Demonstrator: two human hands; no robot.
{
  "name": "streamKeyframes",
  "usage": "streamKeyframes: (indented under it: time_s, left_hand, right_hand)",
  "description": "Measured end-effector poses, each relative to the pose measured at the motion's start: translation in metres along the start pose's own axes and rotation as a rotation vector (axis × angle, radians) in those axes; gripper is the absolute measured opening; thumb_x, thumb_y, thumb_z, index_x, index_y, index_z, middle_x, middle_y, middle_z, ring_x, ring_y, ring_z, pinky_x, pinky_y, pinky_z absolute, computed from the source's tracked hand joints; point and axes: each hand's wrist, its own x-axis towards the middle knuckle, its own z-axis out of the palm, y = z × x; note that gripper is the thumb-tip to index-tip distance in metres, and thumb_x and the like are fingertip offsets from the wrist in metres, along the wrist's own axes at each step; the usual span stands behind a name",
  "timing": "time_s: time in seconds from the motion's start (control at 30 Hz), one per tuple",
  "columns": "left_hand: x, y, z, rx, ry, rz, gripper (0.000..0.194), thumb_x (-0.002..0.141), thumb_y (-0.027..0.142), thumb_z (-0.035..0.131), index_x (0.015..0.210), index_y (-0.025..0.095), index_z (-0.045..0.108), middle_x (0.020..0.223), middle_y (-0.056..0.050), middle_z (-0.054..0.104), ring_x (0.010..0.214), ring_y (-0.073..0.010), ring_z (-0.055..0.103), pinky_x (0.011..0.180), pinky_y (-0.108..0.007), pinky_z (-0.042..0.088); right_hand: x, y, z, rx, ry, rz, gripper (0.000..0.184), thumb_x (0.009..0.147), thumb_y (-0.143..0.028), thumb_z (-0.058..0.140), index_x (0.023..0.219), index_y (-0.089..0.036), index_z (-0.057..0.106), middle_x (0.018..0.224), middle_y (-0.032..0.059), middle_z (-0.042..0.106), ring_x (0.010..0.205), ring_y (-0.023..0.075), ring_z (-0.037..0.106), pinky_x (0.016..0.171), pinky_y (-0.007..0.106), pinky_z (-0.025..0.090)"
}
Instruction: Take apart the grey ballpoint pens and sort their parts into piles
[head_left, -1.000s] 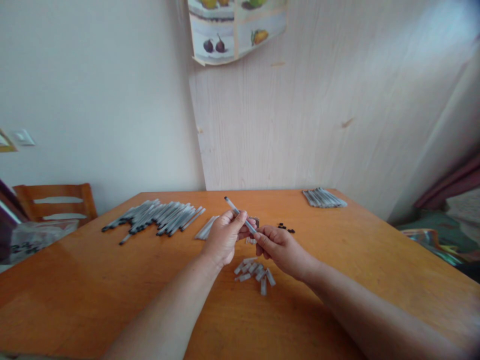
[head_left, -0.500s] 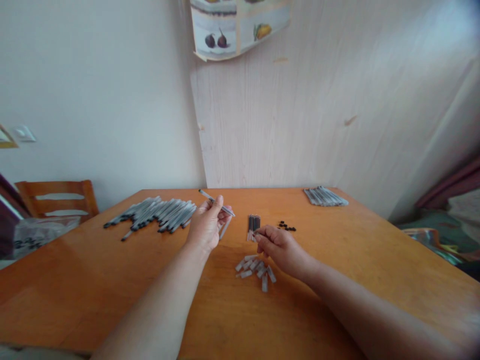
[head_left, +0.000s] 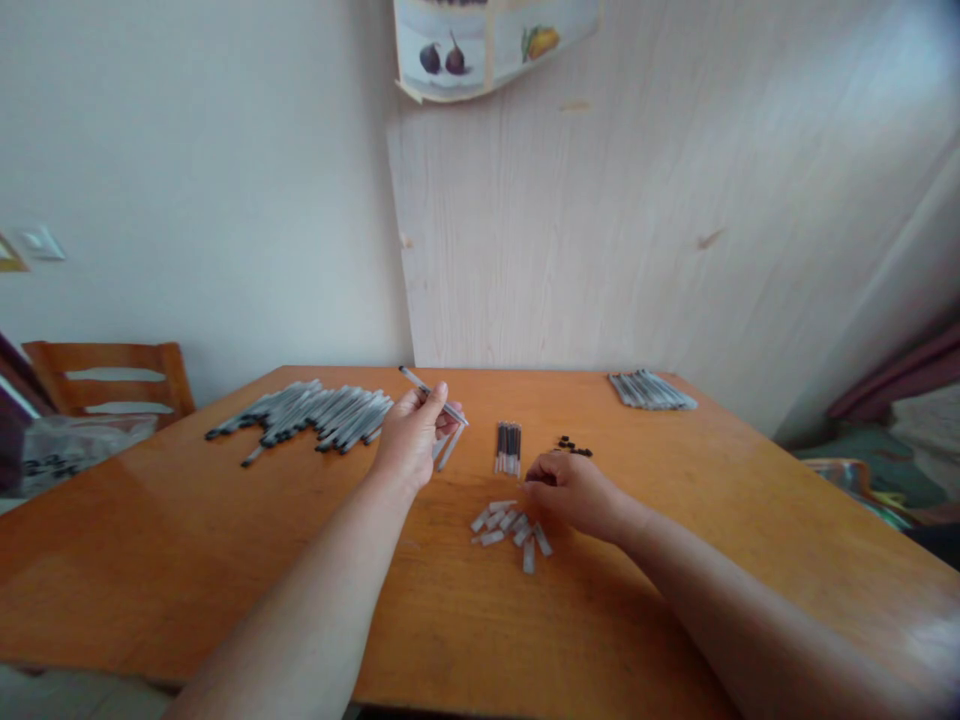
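Note:
My left hand (head_left: 409,440) is closed around a pen (head_left: 414,378) with a clear barrel and a black end, its tip pointing right. Clear tubes (head_left: 451,447) show just below those fingers, partly hidden. My right hand (head_left: 577,492) has its fingers curled together by the upper right of a small pile of translucent pen caps (head_left: 515,524). Whatever sits between those fingertips is hidden. Beyond the caps lies a row of dark ink refills (head_left: 508,447). Several small black plugs (head_left: 574,447) lie just past my right hand.
A wide spread of clear pens with black ends (head_left: 300,415) covers the table's left side. More pens (head_left: 651,390) lie in a neat row at the back right. Behind the wooden table (head_left: 262,560) rises a wall, and a chair (head_left: 112,385) stands at the left.
My left hand has shifted left with the pen, away from my right hand. My right hand has let go of the pen and moved slightly down and right, near the caps. The refills are uncovered.

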Motion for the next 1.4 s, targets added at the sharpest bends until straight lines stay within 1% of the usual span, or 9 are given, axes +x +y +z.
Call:
streamKeyframes:
  time_s: [0.13, 0.27, 0.37, 0.57, 0.87, 1.03, 1.2, 1.3, 1.4]
  left_hand:
    - [-0.001, -0.002, 0.001, 0.042, -0.021, 0.004, 0.039, 0.068, 0.046, 0.077, 0.081, 0.015, 0.056, 0.073, -0.004, 0.069, 0.059, -0.0109, 0.062, 0.060, -0.023, 0.050]
    - [-0.002, -0.005, 0.002, 0.071, -0.036, 0.011, 0.039, 0.068, 0.046, 0.077, 0.082, 0.015, 0.056, 0.073, -0.005, 0.069, 0.061, -0.0119, 0.063, 0.063, -0.026, 0.051]
    - [-0.002, -0.005, 0.002, 0.091, -0.032, 0.007, 0.039, 0.069, 0.046, 0.076, 0.082, 0.015, 0.057, 0.073, -0.005, 0.069, 0.061, -0.0121, 0.063, 0.062, -0.026, 0.051]
    - [-0.002, -0.006, 0.002, 0.112, -0.034, 0.003, 0.037, 0.069, 0.045, 0.076, 0.081, 0.016, 0.057, 0.073, -0.006, 0.069, 0.061, -0.0128, 0.064, 0.061, -0.025, 0.051]
    - [-0.004, -0.008, 0.004, 0.215, -0.054, 0.007, 0.038, 0.069, 0.046, 0.076, 0.082, 0.015, 0.059, 0.076, -0.007, 0.070, 0.067, -0.0152, 0.066, 0.061, -0.025, 0.049]
    - [-0.005, -0.010, 0.005, 0.261, -0.099, 0.023, 0.035, 0.072, 0.046, 0.073, 0.081, 0.015, 0.059, 0.075, -0.006, 0.069, 0.067, -0.0138, 0.064, 0.062, -0.024, 0.048]
    - [-0.006, -0.012, 0.006, 0.274, -0.131, 0.027, 0.033, 0.070, 0.044, 0.074, 0.080, 0.015, 0.062, 0.074, -0.006, 0.068, 0.067, -0.0141, 0.063, 0.064, -0.025, 0.048]
    - [-0.008, -0.013, 0.008, 0.313, -0.158, 0.050, 0.028, 0.072, 0.041, 0.073, 0.078, 0.016, 0.063, 0.073, -0.005, 0.067, 0.065, -0.0138, 0.062, 0.062, -0.024, 0.047]
    - [-0.010, -0.016, 0.008, 0.416, -0.206, 0.121, 0.022, 0.076, 0.039, 0.069, 0.077, 0.017, 0.065, 0.072, -0.005, 0.067, 0.066, -0.0145, 0.060, 0.061, -0.023, 0.044]
  right_hand:
    - [0.000, 0.005, 0.005, -0.021, -0.100, 0.010, 0.015, 0.077, -0.024, 0.057, 0.068, -0.016, 0.067, 0.066, 0.0020, 0.064, 0.058, 0.0116, 0.049, 0.053, 0.024, 0.031]
    - [0.000, 0.005, 0.007, -0.021, -0.137, 0.003, 0.021, 0.079, -0.027, 0.056, 0.065, -0.016, 0.067, 0.060, 0.0010, 0.061, 0.054, 0.0109, 0.048, 0.052, 0.023, 0.030]
    - [-0.001, 0.003, 0.006, -0.011, -0.137, 0.012, 0.023, 0.080, -0.027, 0.055, 0.065, -0.016, 0.067, 0.060, 0.0012, 0.061, 0.055, 0.0111, 0.049, 0.053, 0.023, 0.031]
    - [-0.001, 0.005, 0.007, 0.001, -0.071, 0.012, 0.016, 0.079, -0.020, 0.053, 0.074, -0.016, 0.068, 0.072, 0.0034, 0.067, 0.065, 0.0133, 0.055, 0.059, 0.024, 0.034]
    - [-0.004, 0.002, 0.009, 0.102, -0.108, 0.040, 0.010, 0.075, -0.019, 0.058, 0.082, -0.017, 0.065, 0.069, 0.0008, 0.064, 0.061, 0.0119, 0.052, 0.055, 0.022, 0.034]
    - [-0.004, -0.003, 0.006, 0.117, -0.086, 0.041, 0.011, 0.075, -0.017, 0.056, 0.081, -0.016, 0.064, 0.069, 0.0010, 0.063, 0.062, 0.0122, 0.052, 0.056, 0.022, 0.035]
    - [-0.002, -0.006, 0.003, 0.092, -0.039, 0.050, 0.010, 0.077, -0.019, 0.053, 0.077, -0.017, 0.063, 0.068, 0.0010, 0.063, 0.062, 0.0128, 0.052, 0.056, 0.023, 0.034]
    - [-0.001, -0.005, 0.002, 0.086, 0.037, 0.052, 0.013, 0.080, -0.024, 0.052, 0.075, -0.017, 0.062, 0.066, 0.0008, 0.061, 0.061, 0.0128, 0.051, 0.056, 0.024, 0.034]
    - [0.000, -0.004, 0.001, 0.115, 0.138, 0.041, 0.018, 0.084, -0.029, 0.051, 0.073, -0.017, 0.060, 0.065, 0.0005, 0.059, 0.061, 0.0128, 0.050, 0.056, 0.025, 0.034]
